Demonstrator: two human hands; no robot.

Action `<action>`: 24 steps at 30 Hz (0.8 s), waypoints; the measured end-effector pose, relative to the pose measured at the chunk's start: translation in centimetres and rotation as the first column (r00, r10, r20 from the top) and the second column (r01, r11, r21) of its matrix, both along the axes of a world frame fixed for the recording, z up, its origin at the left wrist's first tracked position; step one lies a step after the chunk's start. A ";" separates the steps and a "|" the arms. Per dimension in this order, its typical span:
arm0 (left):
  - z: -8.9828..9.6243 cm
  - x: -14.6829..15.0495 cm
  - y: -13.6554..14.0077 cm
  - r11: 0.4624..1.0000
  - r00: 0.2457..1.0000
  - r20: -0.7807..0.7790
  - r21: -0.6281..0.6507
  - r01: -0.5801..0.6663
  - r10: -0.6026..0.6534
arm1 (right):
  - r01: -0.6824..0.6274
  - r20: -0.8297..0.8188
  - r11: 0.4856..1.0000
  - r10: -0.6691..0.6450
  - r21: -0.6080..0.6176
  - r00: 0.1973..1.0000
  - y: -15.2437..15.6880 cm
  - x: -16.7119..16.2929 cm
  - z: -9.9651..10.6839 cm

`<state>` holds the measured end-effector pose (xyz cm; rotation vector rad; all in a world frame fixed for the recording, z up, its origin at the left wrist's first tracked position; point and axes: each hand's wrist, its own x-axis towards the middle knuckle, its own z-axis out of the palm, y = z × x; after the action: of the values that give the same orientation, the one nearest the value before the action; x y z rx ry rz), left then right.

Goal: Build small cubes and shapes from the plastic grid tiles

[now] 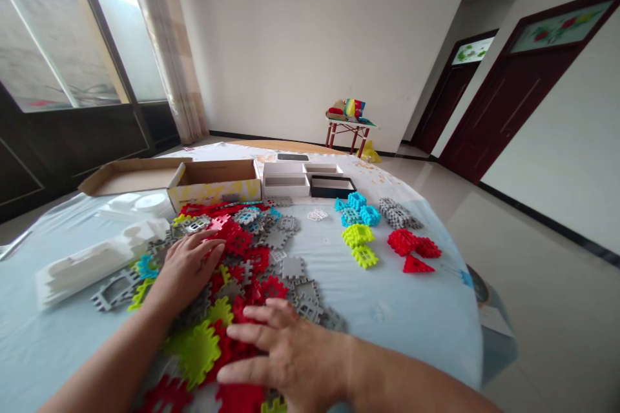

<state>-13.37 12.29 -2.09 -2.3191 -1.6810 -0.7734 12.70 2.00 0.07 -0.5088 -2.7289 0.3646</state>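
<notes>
A mixed heap of plastic interlocking building tiles (236, 237) in red, grey, lime green and blue lies in front of me. My left hand (188, 268) rests on the heap's left side, fingers stretched forward over the tiles. Nearer to me, my right hand (285, 348) spreads its fingers over red tiles, close to a lime-green tile (198, 352). Neither hand visibly grips a piece. Sorted groups stand to the right: blue tiles (357, 201), lime-green tiles (357, 235), grey tiles (398, 213) and red tiles (403, 242), with a red triangular piece (417, 264).
Behind the heap stand an open cardboard box (213, 191), white box trays (285, 188) and a black tray (333, 188). White foam packing (92, 268) lies at left. A phone (292, 157) sits farther back. The round table's cloth (378, 316) hangs over its right edge.
</notes>
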 end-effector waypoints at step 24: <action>3.5 1.3 -0.5 0.989 0.991 0.097 0.102 -0.107 0.097 | 0.134 -0.047 0.972 -0.127 0.192 0.991 1.8 -2.7 0.9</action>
<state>-12.04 11.76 1.41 -2.1391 -1.7346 -0.9376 10.03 3.84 1.00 -0.6168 -2.6439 0.0706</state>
